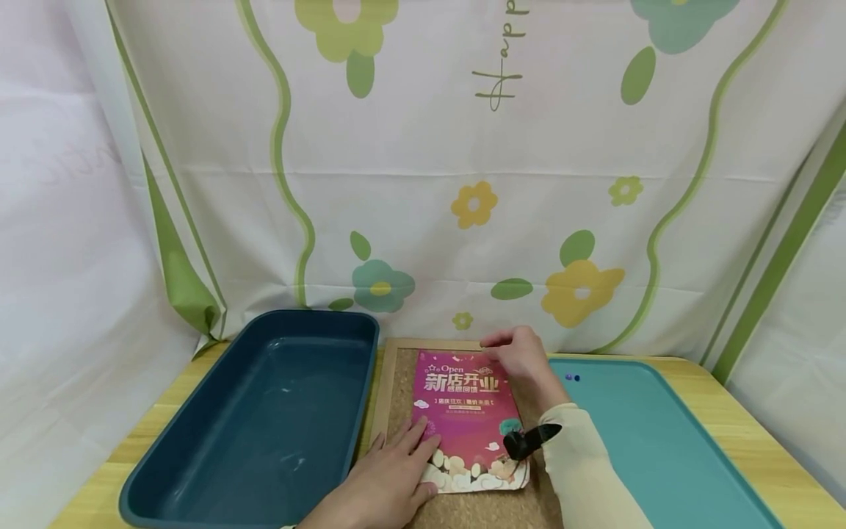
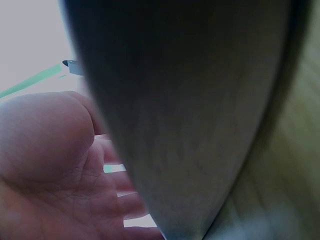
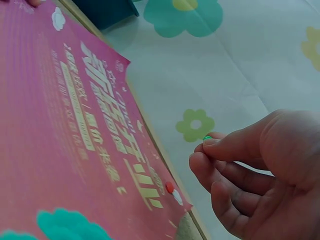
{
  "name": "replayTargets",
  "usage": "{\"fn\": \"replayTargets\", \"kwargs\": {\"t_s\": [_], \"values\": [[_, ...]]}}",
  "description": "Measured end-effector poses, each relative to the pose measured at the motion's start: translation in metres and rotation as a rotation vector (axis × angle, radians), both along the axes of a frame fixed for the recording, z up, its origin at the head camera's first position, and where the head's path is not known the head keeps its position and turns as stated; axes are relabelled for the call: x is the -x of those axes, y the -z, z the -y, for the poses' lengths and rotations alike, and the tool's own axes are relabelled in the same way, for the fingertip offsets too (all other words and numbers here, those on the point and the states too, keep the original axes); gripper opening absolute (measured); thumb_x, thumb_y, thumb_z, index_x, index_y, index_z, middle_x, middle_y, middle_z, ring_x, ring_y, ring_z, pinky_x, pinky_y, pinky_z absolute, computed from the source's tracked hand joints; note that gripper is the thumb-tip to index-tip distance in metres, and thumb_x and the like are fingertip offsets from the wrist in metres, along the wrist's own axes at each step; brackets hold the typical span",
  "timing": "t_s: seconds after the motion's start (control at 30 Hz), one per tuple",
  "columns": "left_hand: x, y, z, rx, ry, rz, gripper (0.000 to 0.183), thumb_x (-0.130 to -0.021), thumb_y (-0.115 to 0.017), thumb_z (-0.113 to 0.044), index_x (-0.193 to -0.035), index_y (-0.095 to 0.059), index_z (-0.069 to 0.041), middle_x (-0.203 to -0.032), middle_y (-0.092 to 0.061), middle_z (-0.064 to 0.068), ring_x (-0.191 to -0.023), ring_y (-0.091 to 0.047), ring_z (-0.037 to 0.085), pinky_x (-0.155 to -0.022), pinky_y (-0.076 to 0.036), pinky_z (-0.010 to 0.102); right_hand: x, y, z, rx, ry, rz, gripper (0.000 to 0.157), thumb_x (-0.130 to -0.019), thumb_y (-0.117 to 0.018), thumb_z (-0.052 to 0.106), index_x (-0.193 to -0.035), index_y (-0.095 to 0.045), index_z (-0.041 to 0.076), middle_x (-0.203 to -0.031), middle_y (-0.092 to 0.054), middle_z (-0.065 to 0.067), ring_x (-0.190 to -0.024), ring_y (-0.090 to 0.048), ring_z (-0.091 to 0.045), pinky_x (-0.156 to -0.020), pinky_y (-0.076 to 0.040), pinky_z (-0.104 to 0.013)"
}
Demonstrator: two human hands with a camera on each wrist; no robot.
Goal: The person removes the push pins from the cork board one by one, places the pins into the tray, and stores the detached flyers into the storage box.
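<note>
A pink and purple poster [image 1: 469, 419] with Chinese lettering lies on a wood-framed cork board [image 1: 404, 382]. My left hand [image 1: 390, 470] rests on the poster's lower left part with fingers spread; in the left wrist view its palm [image 2: 45, 145] is partly hidden behind a dark, blurred shape. By the top right corner of the poster is my right hand [image 1: 518, 356]. Its thumb and forefinger pinch a small green push pin [image 3: 207, 138], mostly covered by the fingertips. A red push pin [image 3: 169, 187] is in the poster near that corner.
To the left stands a deep dark blue tray [image 1: 370, 345]. A flat teal tray [image 1: 667, 441] lies to the right, bearing a purple push pin [image 1: 568, 377] and a dark blue one [image 1: 577, 378]. A flowered cloth [image 1: 423, 147] hangs right behind the board.
</note>
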State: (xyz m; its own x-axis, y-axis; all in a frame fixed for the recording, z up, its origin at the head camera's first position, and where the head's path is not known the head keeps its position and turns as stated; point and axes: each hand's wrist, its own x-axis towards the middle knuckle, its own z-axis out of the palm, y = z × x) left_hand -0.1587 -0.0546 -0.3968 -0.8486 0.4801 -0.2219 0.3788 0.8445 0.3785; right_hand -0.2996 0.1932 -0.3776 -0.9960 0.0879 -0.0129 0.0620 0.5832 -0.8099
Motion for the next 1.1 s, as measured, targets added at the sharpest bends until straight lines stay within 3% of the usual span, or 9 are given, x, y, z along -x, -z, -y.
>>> {"fn": "replayTargets", "kwargs": {"t_s": [0.4, 0.93, 1.1], "values": [[-0.001, 0.0, 0.002, -0.002, -0.002, -0.007, 0.063, -0.101, -0.069, -0.044, -0.158, -0.052, -0.023, -0.172, -0.039, 0.007, -0.161, -0.035, 0.036, -0.12, -0.034, 0.072, -0.004, -0.006, -0.012, -0.013, 0.002, -0.037, 0.02, -0.103, -0.069, 0.012, -0.118, -0.079, 0.002, -0.119, -0.074, -0.019, -0.1, -0.072, -0.029, -0.087, -0.062, -0.04], [-0.001, 0.002, 0.004, -0.005, -0.01, 0.003, 0.063, -0.1, -0.069, -0.044, -0.158, -0.051, -0.025, -0.172, -0.039, 0.005, -0.161, -0.034, 0.035, -0.12, -0.034, 0.072, -0.015, -0.005, -0.043, 0.011, -0.031, -0.076, 0.022, -0.102, -0.069, 0.011, -0.116, -0.076, -0.004, -0.103, -0.079, -0.018, -0.091, -0.074, -0.024, -0.08, -0.058, -0.037], [-0.001, 0.001, 0.001, 0.005, -0.004, -0.001, 0.063, -0.1, -0.069, -0.045, -0.158, -0.051, -0.026, -0.172, -0.039, 0.003, -0.161, -0.034, 0.034, -0.121, -0.034, 0.071, -0.021, -0.008, -0.062, -0.026, -0.041, -0.102, 0.023, -0.101, -0.07, 0.012, -0.117, -0.076, -0.004, -0.099, -0.08, -0.016, -0.089, -0.075, -0.023, -0.075, -0.056, -0.033]]}}
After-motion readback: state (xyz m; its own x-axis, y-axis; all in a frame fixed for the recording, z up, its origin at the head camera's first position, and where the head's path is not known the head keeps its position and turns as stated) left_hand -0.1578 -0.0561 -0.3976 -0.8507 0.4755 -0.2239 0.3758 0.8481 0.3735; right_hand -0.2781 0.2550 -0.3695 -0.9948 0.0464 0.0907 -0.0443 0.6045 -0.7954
